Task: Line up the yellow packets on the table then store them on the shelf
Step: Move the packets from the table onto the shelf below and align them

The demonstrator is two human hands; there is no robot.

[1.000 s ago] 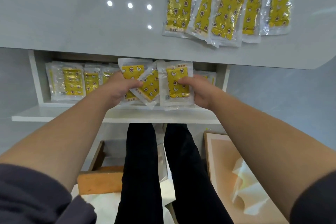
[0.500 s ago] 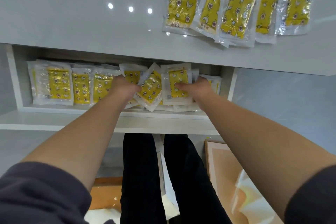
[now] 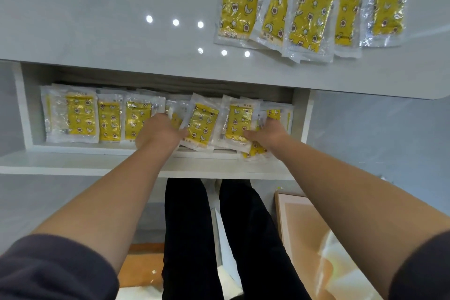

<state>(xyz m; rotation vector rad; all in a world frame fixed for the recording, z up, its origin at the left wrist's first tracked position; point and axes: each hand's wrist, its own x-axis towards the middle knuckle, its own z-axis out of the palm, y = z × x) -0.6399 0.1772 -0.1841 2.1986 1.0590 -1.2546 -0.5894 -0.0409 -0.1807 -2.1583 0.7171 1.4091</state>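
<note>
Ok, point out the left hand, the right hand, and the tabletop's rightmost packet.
left hand (image 3: 158, 133), head view, back of the hand.
right hand (image 3: 270, 135), head view, back of the hand.
rightmost packet (image 3: 389, 5), head view, middle of its yellow panel.

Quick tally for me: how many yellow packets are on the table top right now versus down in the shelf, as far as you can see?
Packets on the table top: 5, in a row at the right.
Packets in the shelf: at least 7 visible; they overlap and the left hand and right hand cover some, so no exact count.
Total: at least 12.
</note>
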